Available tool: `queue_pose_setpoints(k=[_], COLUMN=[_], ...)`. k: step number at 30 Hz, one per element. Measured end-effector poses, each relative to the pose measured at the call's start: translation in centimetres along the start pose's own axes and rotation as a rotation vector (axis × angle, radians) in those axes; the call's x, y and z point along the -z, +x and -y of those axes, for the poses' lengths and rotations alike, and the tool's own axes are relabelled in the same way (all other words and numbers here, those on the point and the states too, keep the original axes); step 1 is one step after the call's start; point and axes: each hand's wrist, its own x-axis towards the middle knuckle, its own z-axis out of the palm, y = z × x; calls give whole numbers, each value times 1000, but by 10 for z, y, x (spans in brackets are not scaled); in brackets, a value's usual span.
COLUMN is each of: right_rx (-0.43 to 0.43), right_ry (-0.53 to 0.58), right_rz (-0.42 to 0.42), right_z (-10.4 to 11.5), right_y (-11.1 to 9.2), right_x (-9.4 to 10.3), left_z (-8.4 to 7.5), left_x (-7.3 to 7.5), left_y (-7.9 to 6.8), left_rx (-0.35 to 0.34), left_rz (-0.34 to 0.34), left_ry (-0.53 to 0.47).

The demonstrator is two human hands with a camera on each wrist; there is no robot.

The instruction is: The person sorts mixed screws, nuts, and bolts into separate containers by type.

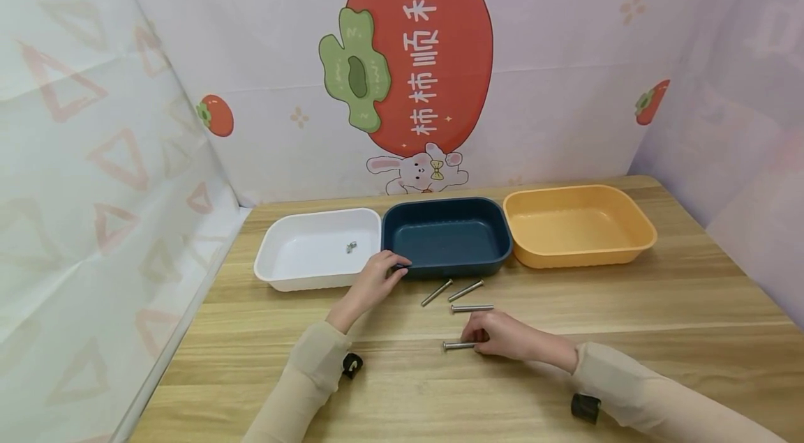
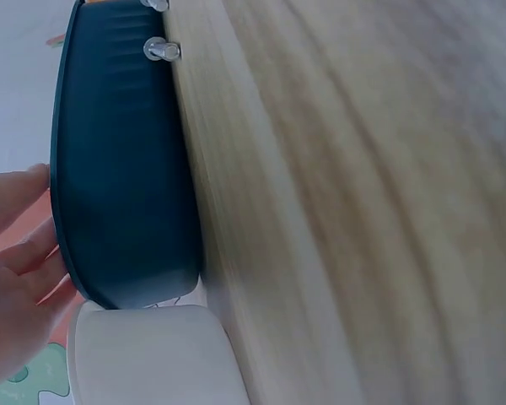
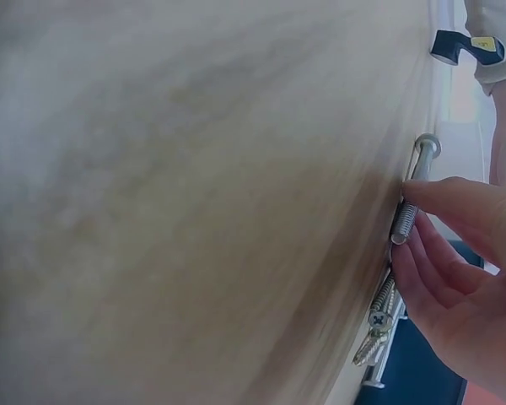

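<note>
My right hand (image 1: 499, 335) pinches a long metal screw (image 1: 457, 345) between thumb and fingers, low over the wooden table. Its round head points left, and the right wrist view shows the threaded end of this screw (image 3: 404, 226) by the fingers. Beyond it lie several more screws: one (image 1: 474, 308) lies crosswise and two (image 1: 436, 292) (image 1: 466, 290) lie slanted before the dark blue tray (image 1: 447, 270). My left hand (image 1: 375, 274) is at that tray's front left corner, fingertips right at the rim. In the left wrist view its fingertips are partly hidden behind the rim; I cannot tell whether they grip it.
A white tray (image 1: 301, 282) with small metal pieces (image 1: 351, 246) stands at the left of the row. To the right is a yellow-orange tray (image 1: 584, 259). A printed cloth (image 1: 270, 150) hangs behind the wooden table (image 1: 402, 394), with more cloth at both sides.
</note>
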Motion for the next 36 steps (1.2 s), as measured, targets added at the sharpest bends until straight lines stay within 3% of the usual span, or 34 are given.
queue_pose_setpoints(k=[15, 23, 36], right_rx=[24, 59, 52], right_ry=[-46, -108, -81], right_rz=[-2, -81, -142], right_z=[-1, 0, 2], right_y=[1, 1, 5], right_x=[-4, 0, 13], left_z=[5, 3, 2], left_x=[-1, -1, 1], left_y=[5, 6, 4], left_rx=[-51, -34, -22], left_rz=[25, 53, 49], left_ry=[-10, 7, -2])
